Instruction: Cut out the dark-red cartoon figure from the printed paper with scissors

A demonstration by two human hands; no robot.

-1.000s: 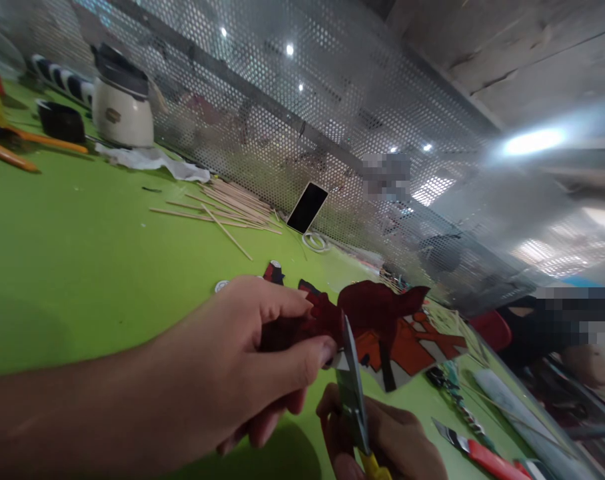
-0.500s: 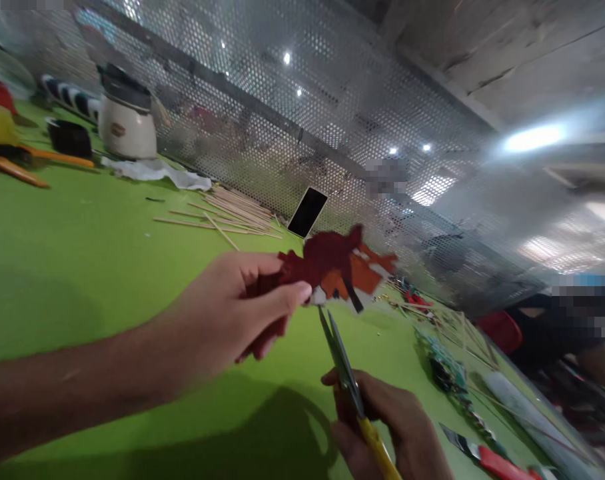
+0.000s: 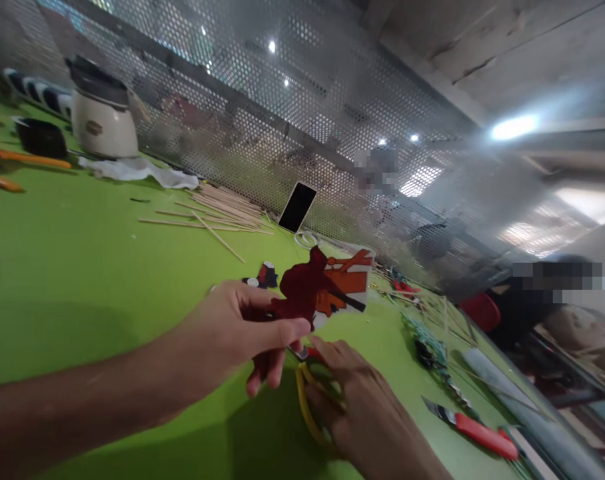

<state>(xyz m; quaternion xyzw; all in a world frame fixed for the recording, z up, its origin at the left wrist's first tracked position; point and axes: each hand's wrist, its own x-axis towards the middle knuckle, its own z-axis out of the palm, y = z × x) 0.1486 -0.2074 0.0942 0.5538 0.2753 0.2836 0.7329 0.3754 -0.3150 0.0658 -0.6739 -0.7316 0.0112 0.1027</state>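
Note:
Pinched between the thumb and fingers of my left hand (image 3: 247, 323) is a dark red and orange cutout (image 3: 302, 283) with pale paper at its right edge. My right hand (image 3: 357, 393) grips scissors (image 3: 305, 407) by their yellow and red handles, just below the cutout. The blades are mostly hidden behind my left fingers. A small dark piece with white round spots (image 3: 262, 277) lies on the green table (image 3: 82, 267) beyond my left hand.
Thin wooden sticks (image 3: 227, 203) and a phone (image 3: 297, 207) are near the mesh wall. A cream jar (image 3: 105, 120) stands at back left. On the right are a red-handled knife (image 3: 482, 433), green wire (image 3: 427, 337) and a seated person (image 3: 532, 313).
The scissors have turned and moved left, their blades now under my left hand. The cutout has shifted slightly left and down. The dark spotted piece has come into view.

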